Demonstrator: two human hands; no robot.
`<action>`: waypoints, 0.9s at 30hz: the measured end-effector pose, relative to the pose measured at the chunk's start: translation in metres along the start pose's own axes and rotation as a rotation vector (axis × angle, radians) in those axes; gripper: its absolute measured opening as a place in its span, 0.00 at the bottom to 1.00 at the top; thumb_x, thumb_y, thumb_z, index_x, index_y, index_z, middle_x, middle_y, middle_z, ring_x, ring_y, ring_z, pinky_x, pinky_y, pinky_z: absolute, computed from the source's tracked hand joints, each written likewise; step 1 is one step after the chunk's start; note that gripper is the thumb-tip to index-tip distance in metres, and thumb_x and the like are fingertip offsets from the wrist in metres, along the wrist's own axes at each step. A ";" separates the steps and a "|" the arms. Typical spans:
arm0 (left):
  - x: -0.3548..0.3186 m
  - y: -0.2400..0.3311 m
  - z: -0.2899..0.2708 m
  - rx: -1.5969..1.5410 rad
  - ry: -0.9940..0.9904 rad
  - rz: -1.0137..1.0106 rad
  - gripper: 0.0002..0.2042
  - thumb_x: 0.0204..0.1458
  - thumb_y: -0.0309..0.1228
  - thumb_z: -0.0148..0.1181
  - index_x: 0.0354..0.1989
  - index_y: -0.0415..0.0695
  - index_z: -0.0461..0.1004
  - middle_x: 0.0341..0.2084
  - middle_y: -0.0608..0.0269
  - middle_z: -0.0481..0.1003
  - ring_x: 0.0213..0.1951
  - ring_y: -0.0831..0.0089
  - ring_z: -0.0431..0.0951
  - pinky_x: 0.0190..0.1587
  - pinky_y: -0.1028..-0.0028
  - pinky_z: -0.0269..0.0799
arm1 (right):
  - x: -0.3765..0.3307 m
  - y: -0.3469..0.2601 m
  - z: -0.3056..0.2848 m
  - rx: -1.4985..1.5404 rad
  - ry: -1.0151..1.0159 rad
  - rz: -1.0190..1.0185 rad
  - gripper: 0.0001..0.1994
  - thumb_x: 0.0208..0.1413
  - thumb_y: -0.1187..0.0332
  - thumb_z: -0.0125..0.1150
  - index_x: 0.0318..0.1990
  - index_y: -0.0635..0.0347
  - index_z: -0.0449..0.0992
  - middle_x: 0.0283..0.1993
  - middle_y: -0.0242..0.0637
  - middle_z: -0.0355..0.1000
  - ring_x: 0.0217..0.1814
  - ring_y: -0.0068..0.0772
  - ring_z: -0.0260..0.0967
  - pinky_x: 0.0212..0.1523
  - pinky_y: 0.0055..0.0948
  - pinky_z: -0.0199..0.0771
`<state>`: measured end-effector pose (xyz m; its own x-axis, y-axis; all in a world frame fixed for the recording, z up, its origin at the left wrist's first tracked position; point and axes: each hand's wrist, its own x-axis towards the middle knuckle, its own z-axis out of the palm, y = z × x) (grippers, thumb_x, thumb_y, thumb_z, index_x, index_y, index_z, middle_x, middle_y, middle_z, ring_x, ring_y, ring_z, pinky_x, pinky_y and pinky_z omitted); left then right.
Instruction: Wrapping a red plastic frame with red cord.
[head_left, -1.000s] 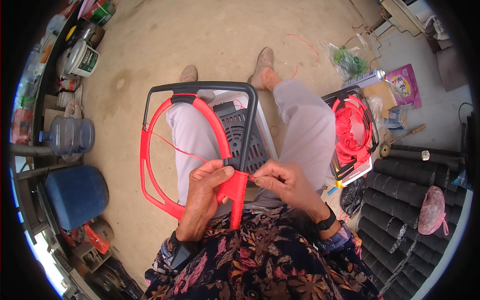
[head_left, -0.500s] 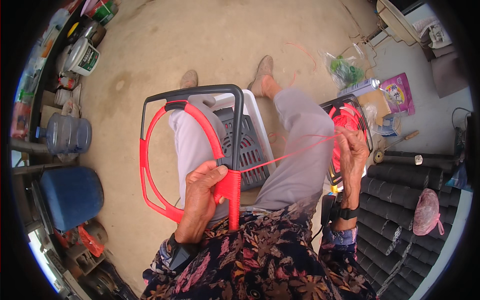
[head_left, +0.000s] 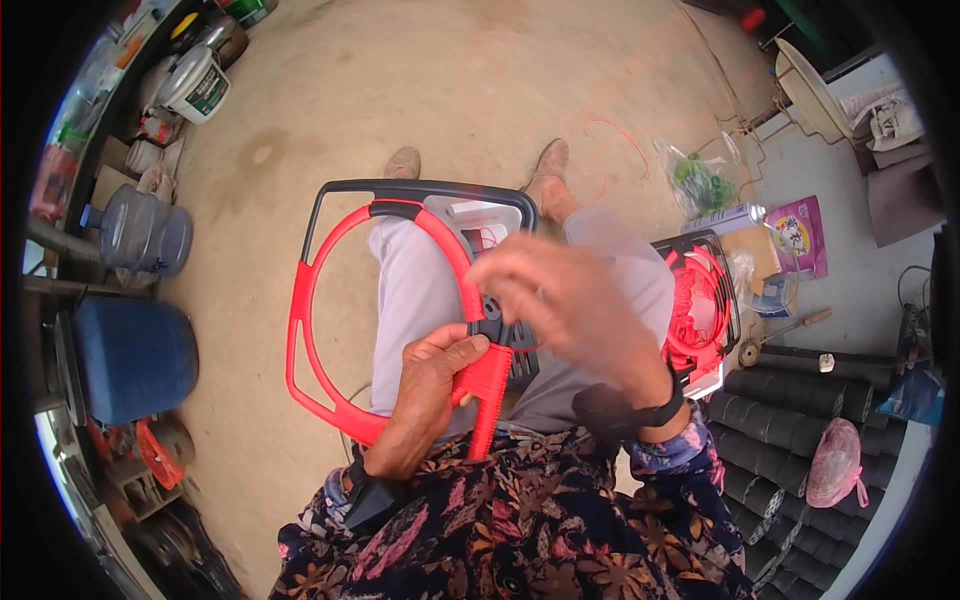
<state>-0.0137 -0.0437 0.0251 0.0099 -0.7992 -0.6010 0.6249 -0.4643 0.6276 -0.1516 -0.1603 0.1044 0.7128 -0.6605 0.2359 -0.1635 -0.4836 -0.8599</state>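
A black frame with a round ring (head_left: 312,290) lies across my lap, much of it wound in red cord. My left hand (head_left: 430,385) grips it at the wrapped joint (head_left: 484,375), thumb on top. Above the frame's right side is my right hand (head_left: 560,300), smeared by motion with its fingers curled. Thin red cord (head_left: 526,350) runs from the joint toward this hand; the pinch itself is blurred. Behind the hand, a black slotted panel and a white tray (head_left: 465,209) are partly hidden. By my right knee sits a second black frame (head_left: 735,290) with red cord (head_left: 685,310) bundled inside.
On the left stand a blue container (head_left: 135,360), a water jug (head_left: 145,230) and a white bucket (head_left: 195,85). To the right are a spray can (head_left: 725,218), a purple packet (head_left: 797,235), dark ridged rolls (head_left: 770,430) and a pink bag (head_left: 835,463).
My right hand has swung left from beside the second frame to above the wrapped joint, and the long taut cord no longer stretches across my lap. My left hand keeps its hold.
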 end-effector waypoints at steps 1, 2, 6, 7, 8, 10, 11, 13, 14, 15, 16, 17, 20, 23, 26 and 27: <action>0.001 0.000 0.003 -0.004 -0.002 0.002 0.06 0.54 0.26 0.55 0.36 0.37 0.74 0.23 0.61 0.76 0.16 0.79 0.72 0.12 0.82 0.58 | -0.005 0.007 0.013 -0.016 -0.074 -0.094 0.05 0.57 0.75 0.50 0.40 0.64 0.68 0.32 0.47 0.70 0.30 0.49 0.71 0.29 0.35 0.69; 0.002 0.001 0.006 -0.002 0.001 -0.001 0.06 0.54 0.26 0.55 0.36 0.37 0.74 0.23 0.61 0.76 0.17 0.79 0.72 0.12 0.82 0.58 | -0.011 0.009 0.018 -0.019 -0.078 -0.094 0.05 0.57 0.75 0.50 0.40 0.64 0.68 0.32 0.47 0.70 0.30 0.49 0.71 0.29 0.35 0.69; 0.000 -0.004 -0.008 -0.043 -0.035 0.038 0.08 0.55 0.27 0.53 0.38 0.35 0.73 0.25 0.62 0.75 0.18 0.79 0.71 0.13 0.81 0.59 | -0.017 0.003 0.030 -0.014 -0.193 0.208 0.07 0.58 0.74 0.50 0.43 0.63 0.63 0.32 0.54 0.70 0.34 0.57 0.69 0.29 0.43 0.67; -0.003 -0.003 -0.010 -0.050 -0.023 0.043 0.08 0.55 0.27 0.53 0.38 0.35 0.73 0.25 0.62 0.75 0.18 0.79 0.71 0.13 0.81 0.59 | -0.018 0.008 0.035 -0.022 -0.152 0.181 0.07 0.57 0.74 0.50 0.42 0.63 0.64 0.32 0.52 0.70 0.34 0.56 0.69 0.29 0.43 0.67; -0.006 -0.002 -0.013 -0.094 -0.021 0.066 0.09 0.56 0.28 0.52 0.38 0.35 0.73 0.25 0.61 0.75 0.17 0.80 0.70 0.13 0.80 0.58 | -0.019 0.011 0.038 -0.028 -0.111 0.155 0.06 0.56 0.74 0.51 0.41 0.63 0.65 0.32 0.51 0.70 0.33 0.56 0.69 0.29 0.43 0.67; 0.007 -0.004 -0.001 -0.122 -0.123 0.035 0.10 0.56 0.29 0.51 0.39 0.34 0.73 0.25 0.61 0.75 0.17 0.81 0.69 0.12 0.80 0.58 | -0.028 0.005 0.016 -0.147 -0.036 0.167 0.06 0.55 0.75 0.52 0.39 0.63 0.66 0.32 0.49 0.70 0.33 0.55 0.69 0.29 0.42 0.67; 0.018 -0.010 0.002 -0.180 -0.208 0.002 0.10 0.57 0.31 0.51 0.38 0.35 0.73 0.24 0.62 0.74 0.17 0.80 0.69 0.12 0.79 0.58 | -0.032 -0.001 0.005 -0.240 0.012 0.158 0.06 0.54 0.75 0.53 0.38 0.63 0.67 0.33 0.48 0.70 0.33 0.54 0.69 0.29 0.42 0.67; 0.006 -0.007 -0.013 -0.264 -0.137 0.065 0.11 0.58 0.33 0.51 0.38 0.35 0.72 0.23 0.62 0.73 0.17 0.79 0.69 0.12 0.78 0.58 | -0.023 0.008 0.021 -0.194 -0.071 0.087 0.05 0.53 0.76 0.53 0.37 0.64 0.67 0.33 0.46 0.69 0.32 0.53 0.69 0.29 0.41 0.67; 0.000 -0.003 -0.015 -0.249 -0.042 0.053 0.12 0.58 0.34 0.51 0.36 0.36 0.72 0.22 0.63 0.73 0.17 0.79 0.69 0.12 0.78 0.57 | -0.018 0.011 0.029 -0.187 -0.113 0.055 0.04 0.51 0.77 0.53 0.36 0.64 0.68 0.33 0.45 0.69 0.32 0.52 0.68 0.29 0.41 0.67; 0.001 0.000 -0.010 -0.223 -0.007 0.011 0.13 0.59 0.36 0.51 0.35 0.36 0.72 0.21 0.64 0.72 0.17 0.78 0.69 0.11 0.77 0.57 | -0.020 0.010 0.027 -0.195 -0.107 0.061 0.04 0.51 0.77 0.53 0.36 0.64 0.68 0.33 0.45 0.69 0.32 0.52 0.68 0.29 0.41 0.67; 0.003 -0.001 -0.009 -0.222 -0.015 0.006 0.13 0.59 0.36 0.51 0.35 0.36 0.72 0.21 0.64 0.72 0.17 0.78 0.69 0.11 0.77 0.57 | -0.022 0.009 0.024 -0.230 -0.122 0.074 0.05 0.51 0.77 0.53 0.37 0.64 0.68 0.34 0.46 0.69 0.32 0.53 0.68 0.29 0.40 0.67; 0.004 -0.003 -0.009 -0.194 -0.010 0.010 0.14 0.59 0.38 0.50 0.35 0.37 0.71 0.21 0.64 0.71 0.16 0.78 0.69 0.11 0.77 0.57 | -0.024 0.009 0.023 -0.262 -0.139 0.085 0.06 0.51 0.77 0.53 0.38 0.63 0.69 0.34 0.46 0.70 0.32 0.53 0.68 0.29 0.39 0.67; 0.004 -0.003 -0.011 -0.164 0.002 0.006 0.15 0.60 0.39 0.50 0.34 0.37 0.71 0.21 0.64 0.71 0.16 0.78 0.69 0.11 0.77 0.57 | -0.031 0.009 0.028 -0.101 0.032 0.108 0.07 0.50 0.79 0.52 0.36 0.63 0.72 0.31 0.43 0.71 0.26 0.42 0.69 0.26 0.32 0.67; -0.004 0.001 -0.016 -0.168 0.063 0.003 0.15 0.60 0.39 0.49 0.35 0.37 0.71 0.20 0.64 0.71 0.16 0.77 0.69 0.11 0.77 0.57 | -0.038 0.013 0.019 0.166 -0.097 0.241 0.07 0.49 0.81 0.51 0.33 0.63 0.75 0.26 0.38 0.71 0.22 0.26 0.66 0.24 0.25 0.64; 0.021 0.000 0.012 -0.103 -0.039 -0.112 0.15 0.61 0.39 0.48 0.35 0.37 0.70 0.20 0.63 0.71 0.14 0.76 0.68 0.10 0.76 0.55 | -0.081 0.034 -0.013 0.156 0.062 0.423 0.08 0.47 0.82 0.50 0.31 0.63 0.76 0.22 0.33 0.68 0.22 0.17 0.61 0.22 0.21 0.60; 0.013 0.001 0.002 -0.120 0.021 -0.098 0.15 0.61 0.38 0.47 0.35 0.37 0.70 0.20 0.62 0.72 0.14 0.76 0.68 0.09 0.76 0.54 | -0.076 0.042 -0.004 0.089 0.016 0.316 0.09 0.46 0.82 0.49 0.31 0.63 0.76 0.23 0.33 0.69 0.20 0.19 0.60 0.22 0.22 0.61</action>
<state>-0.0144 -0.0555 0.0185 -0.0401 -0.7435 -0.6676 0.7126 -0.4896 0.5025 -0.2153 -0.1333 0.0525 0.6253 -0.7793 -0.0420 -0.3138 -0.2018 -0.9278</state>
